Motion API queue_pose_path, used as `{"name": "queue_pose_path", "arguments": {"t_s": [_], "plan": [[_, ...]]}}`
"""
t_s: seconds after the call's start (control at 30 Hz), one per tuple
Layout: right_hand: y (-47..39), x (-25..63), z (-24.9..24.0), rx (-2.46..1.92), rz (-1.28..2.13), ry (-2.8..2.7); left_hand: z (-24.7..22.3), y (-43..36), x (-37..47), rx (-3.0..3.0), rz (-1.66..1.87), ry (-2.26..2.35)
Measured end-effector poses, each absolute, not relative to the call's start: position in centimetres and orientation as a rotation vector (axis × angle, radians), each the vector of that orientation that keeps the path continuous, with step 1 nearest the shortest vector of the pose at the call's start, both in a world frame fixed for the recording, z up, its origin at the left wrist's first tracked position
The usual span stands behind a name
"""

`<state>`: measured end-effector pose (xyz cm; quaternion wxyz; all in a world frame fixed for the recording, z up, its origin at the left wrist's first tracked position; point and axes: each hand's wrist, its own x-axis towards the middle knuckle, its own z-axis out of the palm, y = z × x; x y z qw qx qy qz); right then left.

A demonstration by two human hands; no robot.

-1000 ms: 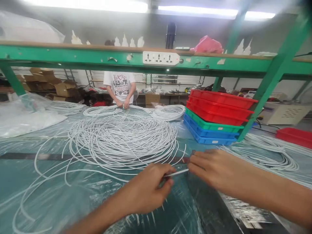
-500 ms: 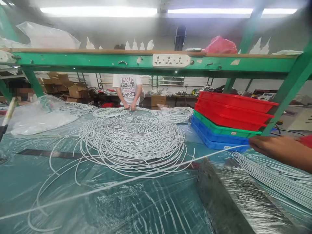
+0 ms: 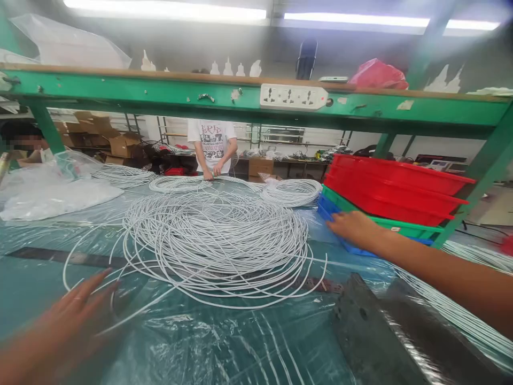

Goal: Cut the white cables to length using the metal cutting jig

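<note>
A big loose coil of white cable (image 3: 216,246) lies on the plastic-covered table in front of me. My left hand (image 3: 76,315), smeared by motion, reaches in from the lower left. Its fingers are stretched out beside the loose cable ends at the coil's left edge. Whether it touches one of them I cannot tell. To the right of the coil, my right hand (image 3: 352,227) hovers in front of the stacked bins with fingers extended and nothing visible in them. Straight white cables (image 3: 452,299) lie in a bundle beneath my right forearm.
Red, green and blue bins (image 3: 396,187) are stacked at the right. A metal block (image 3: 372,326) stands at the front right. A flat metal strip (image 3: 48,255) runs under the coil. Across the table, a person (image 3: 211,144) handles another cable coil (image 3: 176,183). A green shelf beam (image 3: 168,91) spans overhead.
The cable that was stretched across the table from my right hand is gone from there. My right hand has moved left, in front of the bins. My left hand has come into view.
</note>
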<state>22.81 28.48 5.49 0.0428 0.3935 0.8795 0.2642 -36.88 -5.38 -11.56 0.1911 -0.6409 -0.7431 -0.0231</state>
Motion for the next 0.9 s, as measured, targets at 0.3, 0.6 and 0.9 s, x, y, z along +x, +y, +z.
{"name": "queue_pose_path", "arguments": {"t_s": [0.3, 0.6, 0.9], "plan": [[19.5, 5.3, 0.1, 0.697, 0.222, 2.699, -9.3, 3.5, -32.9, -1.984, -0.266, -1.770], [22.9, 3.1, -0.9, 0.757, 0.002, 2.823, -7.0, 5.3, -42.7, -1.862, -0.220, -1.859], [19.8, 2.0, -3.0, 0.720, 0.134, 2.732, -4.2, 13.3, -46.5, -1.821, -0.165, -1.955]]}}
